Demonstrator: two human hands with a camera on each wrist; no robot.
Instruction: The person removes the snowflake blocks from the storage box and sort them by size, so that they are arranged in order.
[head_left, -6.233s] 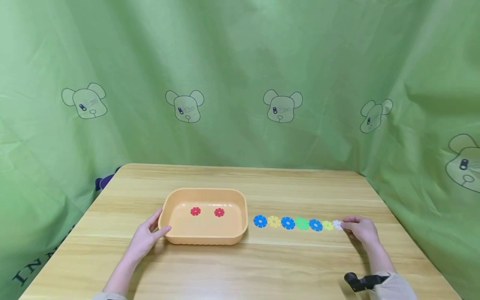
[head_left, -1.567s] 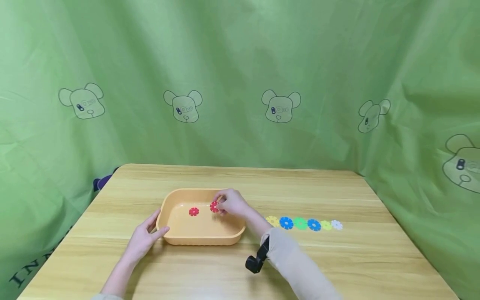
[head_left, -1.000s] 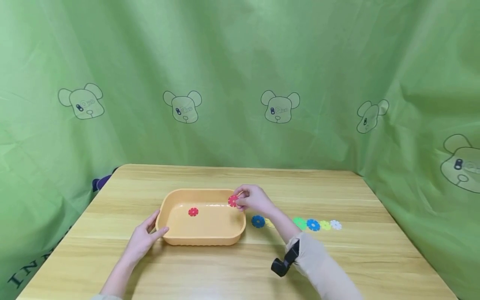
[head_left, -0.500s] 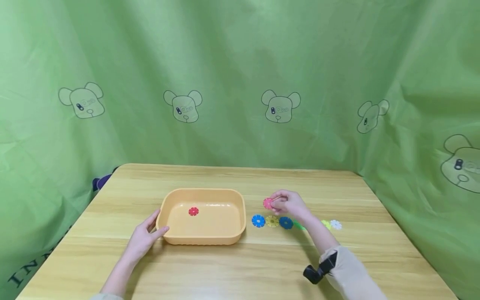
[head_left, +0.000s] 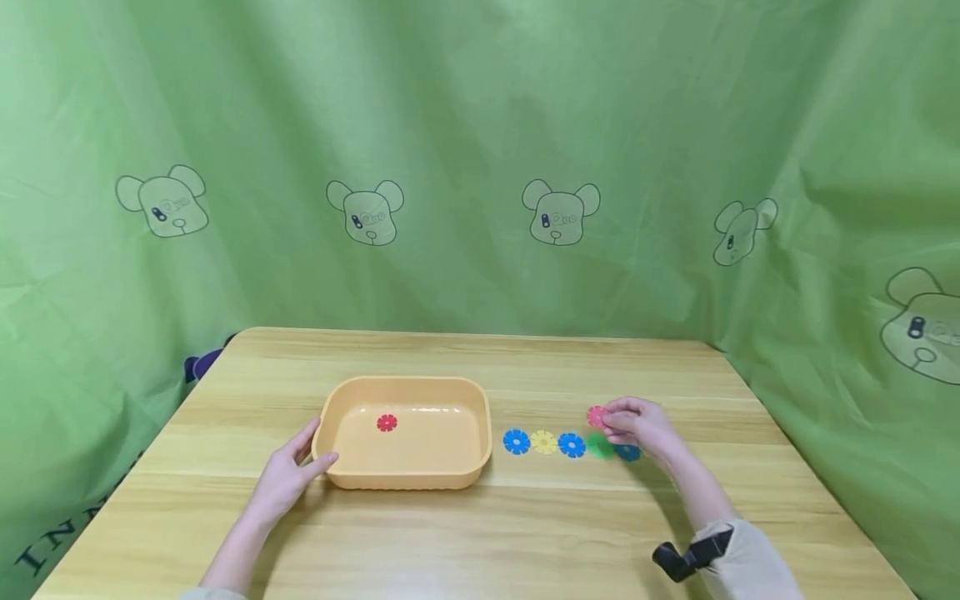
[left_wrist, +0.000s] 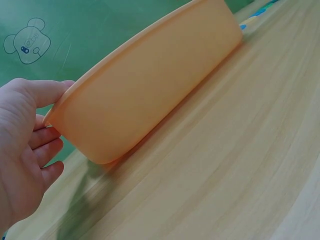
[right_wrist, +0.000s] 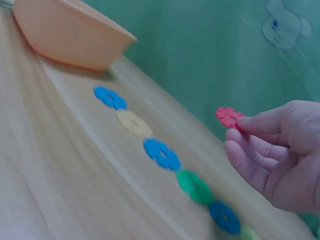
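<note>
Between thumb and fingers, my right hand (head_left: pixel 643 425) pinches a red snowflake disc (right_wrist: pixel 228 117), held above the table over the row of flat discs. That row runs blue (head_left: pixel 517 442), yellow (head_left: pixel 544 442), blue (head_left: pixel 572 445), green (head_left: pixel 598 446) and blue (head_left: pixel 627 452). A pale yellow-green disc (right_wrist: pixel 248 233) shows partly in the right wrist view; the row's far right end is hidden by the hand. My left hand (head_left: pixel 283 481) grips the left rim of the orange plastic basin (left_wrist: pixel 150 82), thumb at the rim. One red disc (head_left: pixel 387 423) lies inside the basin.
The wooden table (head_left: pixel 420 542) bears the basin left of centre and the disc row to its right. A green curtain (head_left: pixel 465 275) with printed bear heads surrounds the back and sides. A black strap-mounted camera (head_left: pixel 690 557) sits on the right wrist.
Earlier my right hand left the white disc at the row's right end, then took one red disc from the basin. It has carried that disc rightward above the row. My left hand stays put.
</note>
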